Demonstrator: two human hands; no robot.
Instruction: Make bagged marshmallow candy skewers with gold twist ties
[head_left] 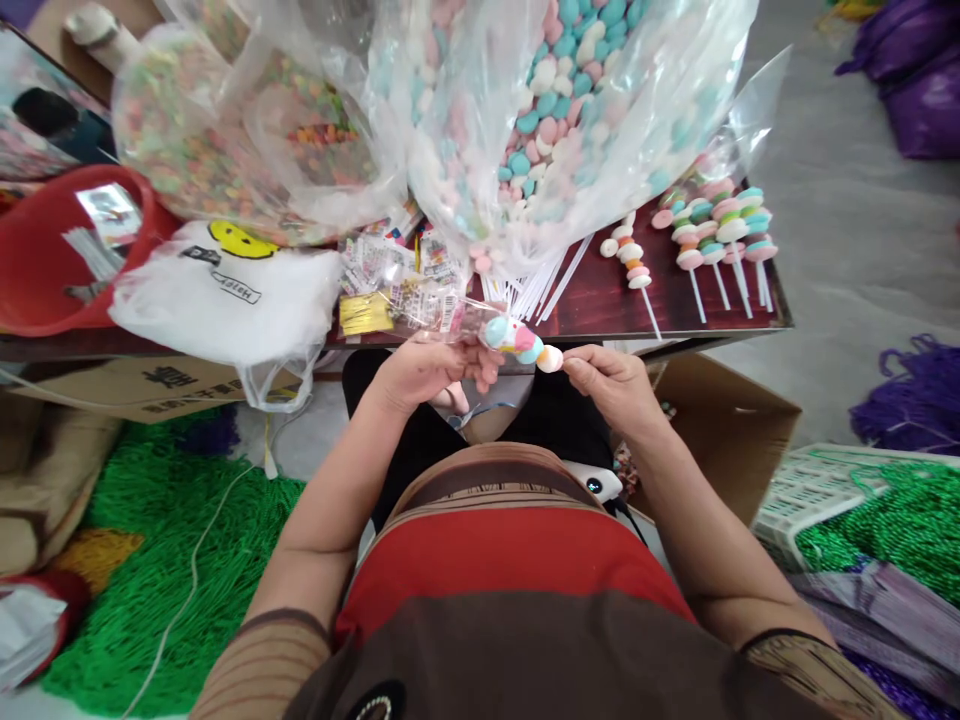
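Between my hands, in front of the table edge, a candy skewer (550,359) of pink, blue, white and orange pieces lies nearly level. Its left part is inside a see-through printed wrapper (472,318). My left hand (442,368) has its fingers closed on that wrapper. The thumb and fingers of my right hand (609,385) pinch the skewer at its right end, beside a white candy; the stick itself is mostly hidden. Just beyond lie white sticks (562,285) and flat printed wrappers (420,270), with a bundle of gold ties (366,313) near my left hand.
Big bags of pastel candies (544,130) and gummy candies (202,130) fill the table's back. Finished-looking candy skewers (731,230) lie at the right, one loose skewer (636,262) beside them. A red basin (45,240) and white bag (232,290) stand left. An open carton (727,430) sits below.
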